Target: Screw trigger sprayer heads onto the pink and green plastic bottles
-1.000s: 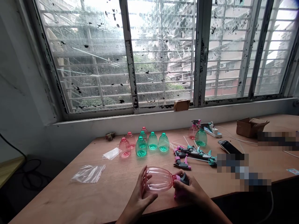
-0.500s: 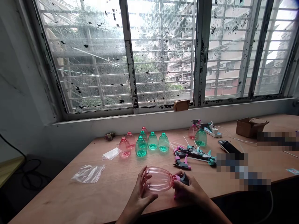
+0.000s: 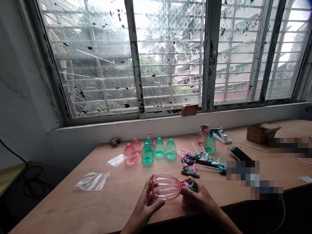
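Brown wooden table (image 3: pixel 102 198) under a big dirty window, see-through pink plastic bottle (image 3: pixel 167 187) lying sideways just above the near edge, left hand (image 3: pixel 147 203) cupped round its bottom, right hand (image 3: pixel 197 199) closed on the pink and grey spray top (image 3: pixel 190 186), green bottles (image 3: pixel 159 150) farther back.

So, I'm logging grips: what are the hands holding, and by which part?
One pink spray bottle, lying sideways: left hand cups its base, right hand grips the trigger head.

A clear pink, ribbed spray bottle (image 3: pixel 167 187) is held sideways just above the tabletop (image 3: pixel 117 198), its trigger head (image 3: pixel 191 186) pointing right.
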The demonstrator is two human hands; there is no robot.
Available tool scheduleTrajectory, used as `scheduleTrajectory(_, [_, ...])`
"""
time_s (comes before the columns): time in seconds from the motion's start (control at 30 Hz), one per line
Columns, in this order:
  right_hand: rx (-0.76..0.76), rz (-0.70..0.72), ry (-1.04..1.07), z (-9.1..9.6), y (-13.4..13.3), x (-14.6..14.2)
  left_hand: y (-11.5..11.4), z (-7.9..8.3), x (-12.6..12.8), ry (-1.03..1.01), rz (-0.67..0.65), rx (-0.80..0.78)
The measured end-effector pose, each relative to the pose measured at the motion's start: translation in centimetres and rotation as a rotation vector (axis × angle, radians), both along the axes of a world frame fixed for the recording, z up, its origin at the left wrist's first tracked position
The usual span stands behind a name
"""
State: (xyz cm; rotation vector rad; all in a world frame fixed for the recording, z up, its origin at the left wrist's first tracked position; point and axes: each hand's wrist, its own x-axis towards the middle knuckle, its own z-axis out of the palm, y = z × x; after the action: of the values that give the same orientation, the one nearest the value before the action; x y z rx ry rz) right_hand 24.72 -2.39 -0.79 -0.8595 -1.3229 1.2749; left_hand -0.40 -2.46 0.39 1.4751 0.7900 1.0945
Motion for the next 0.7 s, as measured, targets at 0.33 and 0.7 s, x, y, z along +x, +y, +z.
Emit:
scheduleTrajectory(0.33, [0.004,0.034,-0.056,0.47,-0.24,-0.11,0.11,-0.54,-0.23,0.053,0.015,-0.061])
scheduleTrajectory(0.7, [0.030,0.028,-0.064,0.52,-0.41,-0.05,-0.17,-0.19,0.18,0.076,0.069,0.047])
